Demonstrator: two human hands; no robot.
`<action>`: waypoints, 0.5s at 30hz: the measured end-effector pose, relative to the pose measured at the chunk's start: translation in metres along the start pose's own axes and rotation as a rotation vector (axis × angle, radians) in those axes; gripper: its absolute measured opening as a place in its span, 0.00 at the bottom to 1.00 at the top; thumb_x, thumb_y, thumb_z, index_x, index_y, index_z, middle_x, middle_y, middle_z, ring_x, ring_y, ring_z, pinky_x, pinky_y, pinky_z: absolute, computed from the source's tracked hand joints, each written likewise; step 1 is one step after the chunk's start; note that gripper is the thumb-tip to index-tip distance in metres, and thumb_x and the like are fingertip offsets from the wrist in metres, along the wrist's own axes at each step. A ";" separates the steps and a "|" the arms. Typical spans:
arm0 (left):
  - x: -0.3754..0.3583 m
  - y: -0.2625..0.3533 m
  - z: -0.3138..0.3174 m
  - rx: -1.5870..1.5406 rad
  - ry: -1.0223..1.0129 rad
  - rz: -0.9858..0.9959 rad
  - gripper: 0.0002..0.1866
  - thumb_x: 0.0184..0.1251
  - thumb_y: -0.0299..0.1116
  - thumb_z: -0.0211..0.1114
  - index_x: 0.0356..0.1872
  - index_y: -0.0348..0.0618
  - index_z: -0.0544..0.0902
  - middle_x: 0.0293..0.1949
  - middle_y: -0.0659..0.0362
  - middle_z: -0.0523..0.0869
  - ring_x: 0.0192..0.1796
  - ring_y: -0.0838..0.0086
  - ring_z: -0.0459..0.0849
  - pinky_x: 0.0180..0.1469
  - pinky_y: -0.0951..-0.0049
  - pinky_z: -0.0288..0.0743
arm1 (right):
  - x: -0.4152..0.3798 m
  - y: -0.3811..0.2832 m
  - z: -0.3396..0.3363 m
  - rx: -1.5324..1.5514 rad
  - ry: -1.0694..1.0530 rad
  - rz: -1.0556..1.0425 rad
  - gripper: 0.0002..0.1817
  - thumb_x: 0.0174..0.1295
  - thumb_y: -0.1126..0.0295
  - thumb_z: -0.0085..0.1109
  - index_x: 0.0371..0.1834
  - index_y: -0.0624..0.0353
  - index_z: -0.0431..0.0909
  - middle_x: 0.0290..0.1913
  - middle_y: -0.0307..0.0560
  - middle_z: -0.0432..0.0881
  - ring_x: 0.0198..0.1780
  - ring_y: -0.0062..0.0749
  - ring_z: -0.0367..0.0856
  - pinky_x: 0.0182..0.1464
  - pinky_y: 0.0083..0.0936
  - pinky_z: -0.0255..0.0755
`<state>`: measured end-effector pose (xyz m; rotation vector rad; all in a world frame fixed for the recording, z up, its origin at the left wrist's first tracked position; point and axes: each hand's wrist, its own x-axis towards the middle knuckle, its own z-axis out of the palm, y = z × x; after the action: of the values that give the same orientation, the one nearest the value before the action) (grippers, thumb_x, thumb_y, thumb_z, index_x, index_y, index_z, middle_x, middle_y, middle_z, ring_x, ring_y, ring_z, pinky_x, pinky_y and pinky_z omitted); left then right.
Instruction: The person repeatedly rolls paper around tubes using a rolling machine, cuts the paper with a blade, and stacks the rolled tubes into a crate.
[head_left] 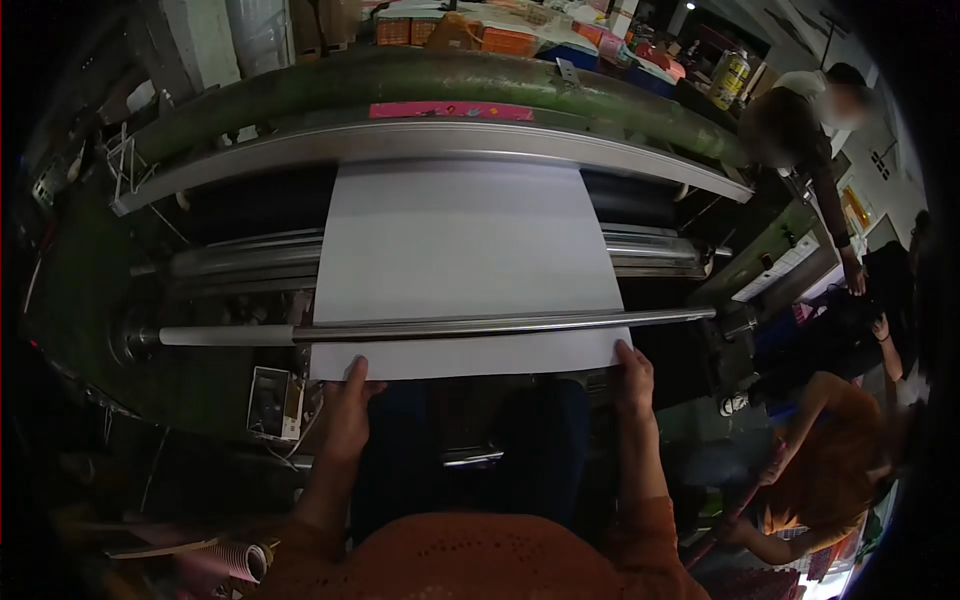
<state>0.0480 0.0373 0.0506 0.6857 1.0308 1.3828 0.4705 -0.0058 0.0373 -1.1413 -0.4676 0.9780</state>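
Note:
A wide white sheet (470,240) comes down from under a metal bar of the machine and passes beneath a thin steel rod (500,325). Its lower edge hangs just in front of the rod. My left hand (350,405) grips the sheet's lower left corner, thumb on top. At the lower right corner, my right hand (633,378) pinches the sheet the same way. Between the two hands the edge is nearly straight.
A green roller (450,80) and metal crossbar (450,138) span the machine. A small box (275,403) sits left of my left hand. On the right are a person in dark clothes (800,120), another in orange (830,450), and a dark-clothed figure beside them.

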 end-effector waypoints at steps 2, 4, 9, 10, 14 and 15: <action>-0.008 0.009 0.002 -0.021 0.007 -0.032 0.18 0.70 0.37 0.63 0.56 0.43 0.74 0.47 0.58 0.81 0.44 0.73 0.82 0.41 0.73 0.80 | -0.014 -0.025 0.002 -0.428 0.081 -0.008 0.13 0.63 0.68 0.63 0.43 0.68 0.80 0.37 0.44 0.84 0.39 0.28 0.81 0.47 0.22 0.73; -0.012 0.016 0.004 -0.045 0.021 -0.055 0.19 0.69 0.37 0.63 0.56 0.41 0.73 0.48 0.57 0.81 0.45 0.73 0.82 0.39 0.73 0.80 | -0.044 -0.055 0.035 -0.909 0.213 -0.360 0.19 0.59 0.66 0.67 0.49 0.66 0.78 0.45 0.49 0.82 0.47 0.34 0.80 0.52 0.27 0.71; -0.010 0.046 0.024 -0.109 -0.002 -0.090 0.18 0.69 0.38 0.64 0.54 0.42 0.74 0.46 0.58 0.83 0.43 0.73 0.83 0.40 0.73 0.80 | -0.069 -0.089 0.114 -1.522 -0.190 -0.981 0.27 0.42 0.68 0.73 0.49 0.57 0.78 0.53 0.46 0.79 0.56 0.48 0.75 0.64 0.43 0.60; -0.007 0.048 0.028 -0.144 0.018 -0.088 0.17 0.68 0.37 0.64 0.53 0.41 0.74 0.43 0.57 0.84 0.40 0.72 0.85 0.39 0.73 0.80 | -0.056 -0.091 0.116 -1.560 -0.326 -1.092 0.21 0.43 0.69 0.72 0.43 0.57 0.79 0.50 0.44 0.80 0.56 0.47 0.76 0.62 0.41 0.61; 0.003 0.044 0.033 -0.214 0.031 -0.125 0.18 0.68 0.38 0.64 0.53 0.40 0.75 0.41 0.55 0.85 0.38 0.70 0.86 0.39 0.72 0.78 | -0.026 -0.111 0.157 -1.599 -0.509 -1.149 0.07 0.47 0.73 0.66 0.30 0.56 0.80 0.41 0.41 0.82 0.50 0.42 0.77 0.55 0.38 0.64; 0.006 0.046 0.036 -0.224 0.033 -0.100 0.17 0.69 0.38 0.63 0.52 0.39 0.75 0.41 0.54 0.85 0.38 0.69 0.86 0.39 0.72 0.78 | -0.018 -0.114 0.160 -1.617 -0.576 -1.080 0.07 0.48 0.73 0.66 0.31 0.56 0.80 0.40 0.41 0.82 0.49 0.41 0.78 0.54 0.38 0.64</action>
<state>0.0584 0.0544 0.1058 0.4424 0.9065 1.4003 0.3873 0.0560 0.2056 -1.5541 -2.3012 -0.2985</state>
